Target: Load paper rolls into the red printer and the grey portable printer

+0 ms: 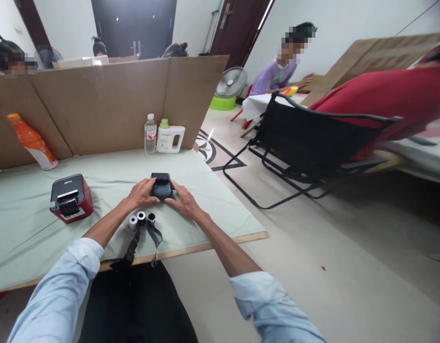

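On the green-covered worktop (220, 202), a small black device (162, 188) sat between both hands. Left hand (142, 194): fingers bent, pressed to the device's left side, thumb at its near corner. Right hand (184, 199): same grip mirrored on the right side. Device was between the two sets of fingers, pinched from both sides; couldn't tell if it was lifted. Three small rolls (141, 218) stood just nearer the person, dark strips trailing. Red-and-black printer (72, 196) was well left.
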Demonstrator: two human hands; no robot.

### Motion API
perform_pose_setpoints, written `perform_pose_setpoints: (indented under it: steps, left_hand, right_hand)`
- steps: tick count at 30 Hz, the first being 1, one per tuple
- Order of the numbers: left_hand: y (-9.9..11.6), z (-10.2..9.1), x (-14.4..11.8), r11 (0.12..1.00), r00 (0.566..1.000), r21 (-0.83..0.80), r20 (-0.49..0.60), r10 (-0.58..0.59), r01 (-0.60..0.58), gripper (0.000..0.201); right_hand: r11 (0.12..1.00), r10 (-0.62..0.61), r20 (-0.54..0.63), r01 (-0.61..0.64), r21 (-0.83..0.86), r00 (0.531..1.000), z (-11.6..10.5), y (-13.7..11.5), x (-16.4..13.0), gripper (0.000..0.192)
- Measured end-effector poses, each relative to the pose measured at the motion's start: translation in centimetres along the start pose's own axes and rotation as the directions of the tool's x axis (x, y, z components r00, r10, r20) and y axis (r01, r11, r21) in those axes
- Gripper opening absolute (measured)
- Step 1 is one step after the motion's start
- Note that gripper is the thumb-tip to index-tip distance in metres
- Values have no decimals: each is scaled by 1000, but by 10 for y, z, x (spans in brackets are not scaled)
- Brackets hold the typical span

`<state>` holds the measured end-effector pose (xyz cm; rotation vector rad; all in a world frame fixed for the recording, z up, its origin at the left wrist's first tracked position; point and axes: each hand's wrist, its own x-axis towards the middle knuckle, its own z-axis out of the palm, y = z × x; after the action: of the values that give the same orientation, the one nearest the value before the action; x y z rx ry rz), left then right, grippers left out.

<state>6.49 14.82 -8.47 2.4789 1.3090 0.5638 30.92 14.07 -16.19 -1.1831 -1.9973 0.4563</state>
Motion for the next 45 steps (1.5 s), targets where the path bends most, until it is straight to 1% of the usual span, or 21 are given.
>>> perform_pose_setpoints:
  steps: [2,3,4,5,6,7,8,10,12,14,17,20,23,29,32,35,39,45]
  left_hand:
    - [6,-3,2,999,997,21,60,-42,41,88]
    - [8,-10,0,998,996,33,63,-64,62,86]
    - [10,-19,-4,996,996,41,37,-78,77,82]
    - [13,-31,-11,995,996,42,-17,-85,86,76]
    - [16,-45,-20,996,992,31,-95,-78,81,67]
    - [19,-60,-32,997,980,8,-187,-68,71,57]
    - [23,-74,-45,997,959,-26,-275,-71,66,50]
    - [33,-96,-77,993,913,-93,-395,-102,71,40]
    - [42,-105,-110,984,881,-150,-449,-150,91,34]
    - [48,-101,-140,975,880,-188,-437,-189,116,32]
    - [47,-79,-175,960,888,-216,-386,-251,177,31]
    - [45,-57,-197,951,891,-214,-352,-287,222,31]
    - [45,-41,-212,951,901,-212,-328,-285,224,29]
    - [49,-18,-228,962,915,-184,-316,-250,200,26]
    - [47,-6,-233,970,909,-142,-344,-237,199,23]
    - [43,4,-236,976,902,-133,-376,-213,175,20]
    - [40,12,-239,979,888,-134,-417,-195,153,20]
    - [44,17,-241,980,887,-120,-417,-196,160,19]
  right_hand:
    - [1000,-4,-15,4,-20,1000,-4,0,-9,84]
    - [999,-16,-32,15,-33,999,-6,-2,-14,83]
    - [998,-30,-56,28,-50,998,-7,-6,-20,81]
    - [997,-42,-86,36,-69,995,-9,-10,-28,79]
    - [995,-50,-117,39,-92,992,-11,-15,-36,75]
    - [993,-54,-139,37,-116,989,-12,-20,-45,69]
    - [989,-54,-149,33,-143,987,-12,-25,-54,63]
    - [978,-50,-123,23,-208,991,-12,-35,-69,50]
    - [961,-38,-74,16,-276,997,-10,-42,-77,39]
    - [944,-21,-47,4,-330,999,-9,-48,-78,30]
    - [928,-3,-41,-12,-371,999,-8,-53,-73,22]
    - [920,11,-41,-26,-392,999,-7,-56,-68,18]
    - [916,17,-39,-31,-401,999,-6,-57,-66,17]
    - [909,15,-41,-31,-416,999,-5,-58,-63,17]
    - [903,3,-42,-21,-429,999,-5,-59,-62,16]
    - [899,-11,-39,-7,-438,999,-5,-59,-62,15]
    - [898,-24,-38,4,-440,999,-5,-57,-63,15]
    - [899,-20,-58,-7,-438,998,-3,-53,-65,16]
